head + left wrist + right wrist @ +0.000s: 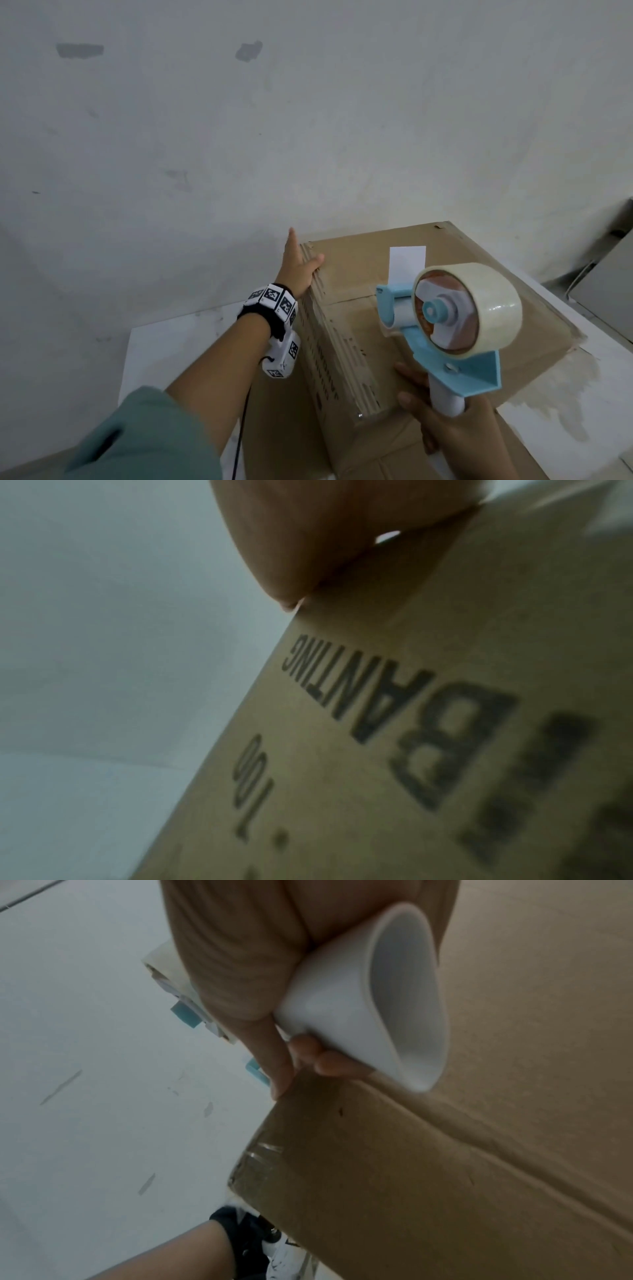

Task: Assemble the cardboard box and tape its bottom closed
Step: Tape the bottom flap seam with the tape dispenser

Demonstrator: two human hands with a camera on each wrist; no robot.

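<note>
Brown corrugated cardboard is filling the middle of the head view: the cardboard box is standing assembled on a white table, bottom side up, its flaps folded shut and meeting along a centre seam. Clear, glossy tape is already showing along the box's left top edge and at its near corner, so I judge some of the sealing done, though whether the centre seam itself is fully covered is hard to tell. A white label is sitting on the far flap.

The right hand is gripping the white handle of the tape dispenser, fingers wrapped round it, with one fingertip touching the box's near edge in the right wrist view. The dispenser's blue frame and its roll of clear tape are hovering over the box's near half, its front end sitting close to the seam; contact with the cardboard is not clear. The left hand is lying against the box's far left corner, fingers straight and spread, apparently steadying it. In the left wrist view it is touching the edge of a side panel printed with black lettering.

What seems left is running or finishing strips across the seam and pressing them down.

More loose cardboard is lying flat under the box's near side. Behind the box a pale, stained wall is rising, and grey panels are leaning to the box's right.
</note>
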